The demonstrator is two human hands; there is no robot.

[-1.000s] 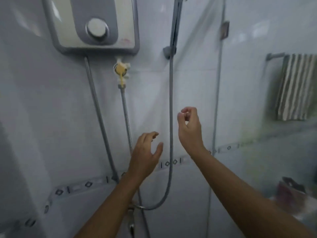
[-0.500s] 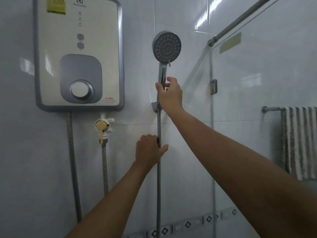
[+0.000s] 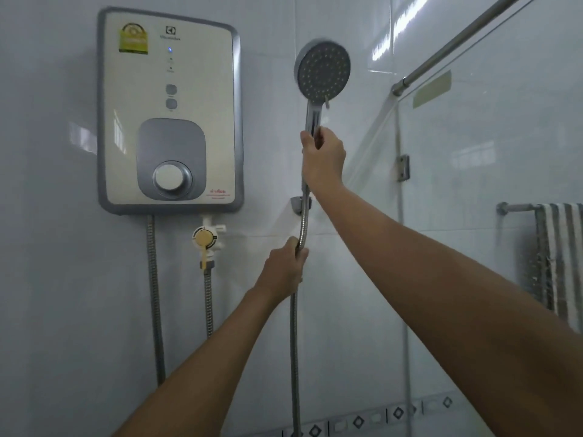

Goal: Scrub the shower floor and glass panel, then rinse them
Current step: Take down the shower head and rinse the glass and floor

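right hand (image 3: 321, 156) lifted shower head (image 3: 323, 70) off holder (image 3: 296, 205).

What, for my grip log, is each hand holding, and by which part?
The right hand grips the shower head by its handle, below the spray face; the left hand grips its metal hose below the wall bracket.

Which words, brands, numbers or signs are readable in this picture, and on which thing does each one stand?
"Electrolux", faint, under the logo on the water heater.
Green and yellow sticker on the heater: too blurred to read.
Red print at its lower right: too small to read.
Pale sticker on the glass panel: no text shows.
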